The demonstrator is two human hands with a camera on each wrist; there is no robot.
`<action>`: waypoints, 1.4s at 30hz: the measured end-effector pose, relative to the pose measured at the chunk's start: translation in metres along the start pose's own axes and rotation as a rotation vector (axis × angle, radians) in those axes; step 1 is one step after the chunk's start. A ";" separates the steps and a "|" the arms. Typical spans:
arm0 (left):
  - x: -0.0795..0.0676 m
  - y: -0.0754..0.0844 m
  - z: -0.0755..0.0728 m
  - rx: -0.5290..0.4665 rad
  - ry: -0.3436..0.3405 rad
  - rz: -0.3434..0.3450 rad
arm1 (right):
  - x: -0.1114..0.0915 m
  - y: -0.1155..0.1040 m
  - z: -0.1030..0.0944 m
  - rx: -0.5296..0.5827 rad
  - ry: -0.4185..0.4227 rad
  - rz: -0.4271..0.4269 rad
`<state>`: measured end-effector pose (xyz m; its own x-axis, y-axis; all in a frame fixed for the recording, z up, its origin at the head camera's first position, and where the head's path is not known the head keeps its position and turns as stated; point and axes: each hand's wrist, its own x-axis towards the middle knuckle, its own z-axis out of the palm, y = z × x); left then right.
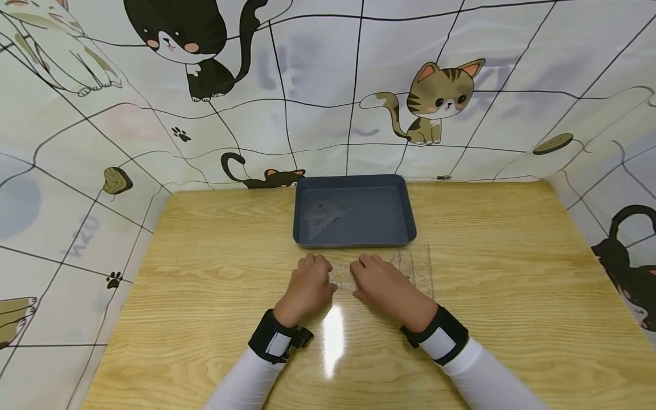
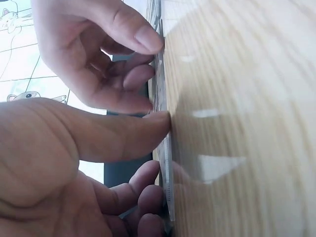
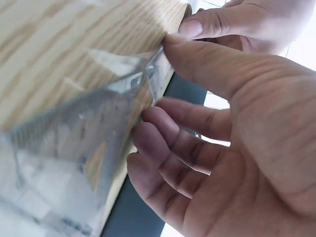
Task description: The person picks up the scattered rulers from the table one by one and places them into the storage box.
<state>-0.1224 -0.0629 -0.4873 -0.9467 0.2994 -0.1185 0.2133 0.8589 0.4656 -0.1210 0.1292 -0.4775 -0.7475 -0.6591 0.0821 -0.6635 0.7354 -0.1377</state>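
Observation:
Both hands meet over the table, just in front of the tray. My left hand [image 1: 306, 287] pinches the left end of a clear plastic measuring piece [image 1: 340, 276] with printed markings, its thumb along the near edge and fingers at the far side. My right hand [image 1: 384, 285] holds the other end in the same way. The piece lies low, close over the wood, and the fingers hide its ends; I cannot tell its exact kind. Beyond the right hand lie a clear set square [image 3: 74, 143] with a cut-out and a clear ruler [image 1: 423, 266].
A dark blue-grey tray [image 1: 359, 244] stands at the table's back edge. Inside it are a clear protractor [image 1: 322, 207] and a clear set square [image 1: 328, 224]. Cat-print sheeting [image 1: 328, 125] rises behind and beside the wooden table [image 1: 220, 273].

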 end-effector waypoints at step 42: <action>0.001 -0.002 -0.009 -0.090 0.035 0.093 | 0.019 0.010 0.012 0.414 -0.078 0.068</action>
<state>-0.1257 -0.0683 -0.4808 -0.9320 0.3601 -0.0408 0.2800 0.7868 0.5500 -0.1416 0.1217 -0.4891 -0.7740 -0.6331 -0.0130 -0.5330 0.6625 -0.5263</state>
